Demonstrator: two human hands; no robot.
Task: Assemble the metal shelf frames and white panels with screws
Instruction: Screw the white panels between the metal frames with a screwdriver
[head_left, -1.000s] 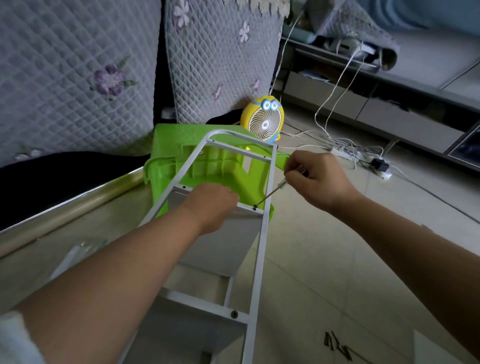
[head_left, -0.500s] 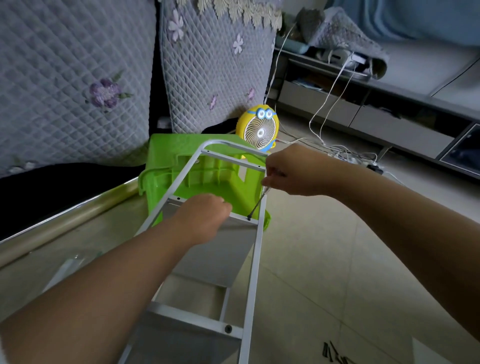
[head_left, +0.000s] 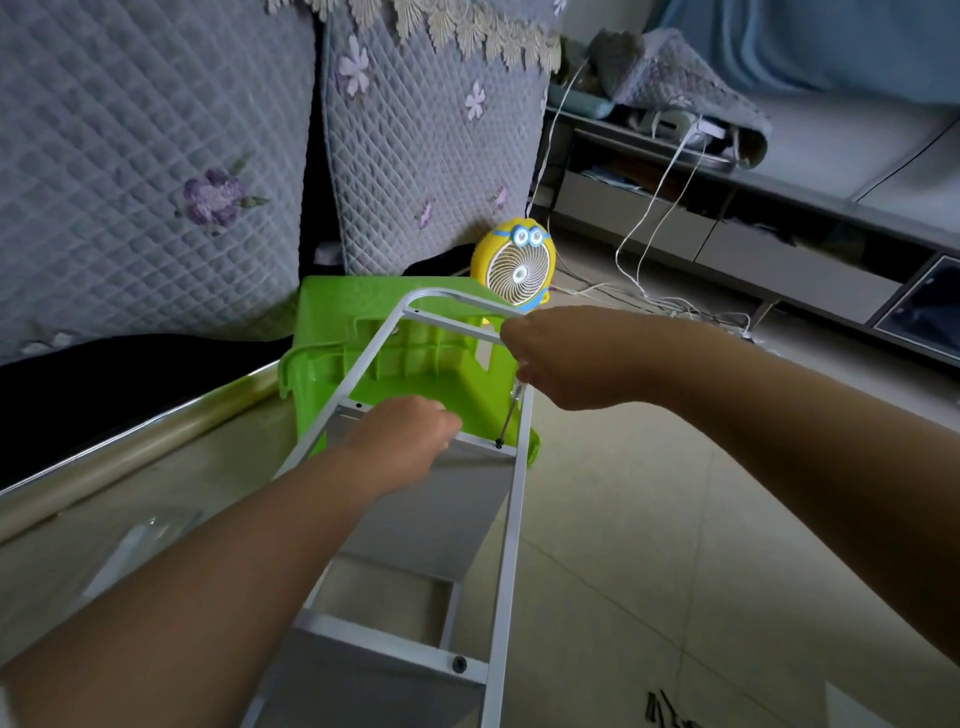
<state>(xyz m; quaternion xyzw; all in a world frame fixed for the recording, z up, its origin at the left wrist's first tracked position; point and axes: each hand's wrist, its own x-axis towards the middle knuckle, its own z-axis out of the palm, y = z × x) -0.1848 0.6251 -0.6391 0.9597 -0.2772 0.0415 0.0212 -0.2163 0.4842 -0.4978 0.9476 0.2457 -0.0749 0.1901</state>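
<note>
A white metal shelf frame (head_left: 511, 525) leans away from me, its rounded top resting on a green plastic stool (head_left: 332, 332). Two white panels hang in it, an upper panel (head_left: 441, 509) and a lower panel (head_left: 363, 680). My left hand (head_left: 402, 441) grips the upper panel's top edge at the crossbar. My right hand (head_left: 561, 358) holds a thin screwdriver (head_left: 509, 415) whose tip sits on a dark screw (head_left: 498, 445) at the crossbar's right end. Another screw (head_left: 459, 663) shows on the lower crossbar.
A yellow cartoon fan (head_left: 517, 270) stands behind the stool. Quilted cushions (head_left: 415, 135) and a sofa edge (head_left: 130, 452) lie to the left. White cables (head_left: 649, 234) trail to a low TV cabinet (head_left: 779, 249). Several loose dark screws (head_left: 662, 712) lie on the tiled floor.
My right hand has swung left and over the frame's right rail, so the screwdriver now stands steeper on the screw. The view tilted slightly. My left hand stayed on the panel.
</note>
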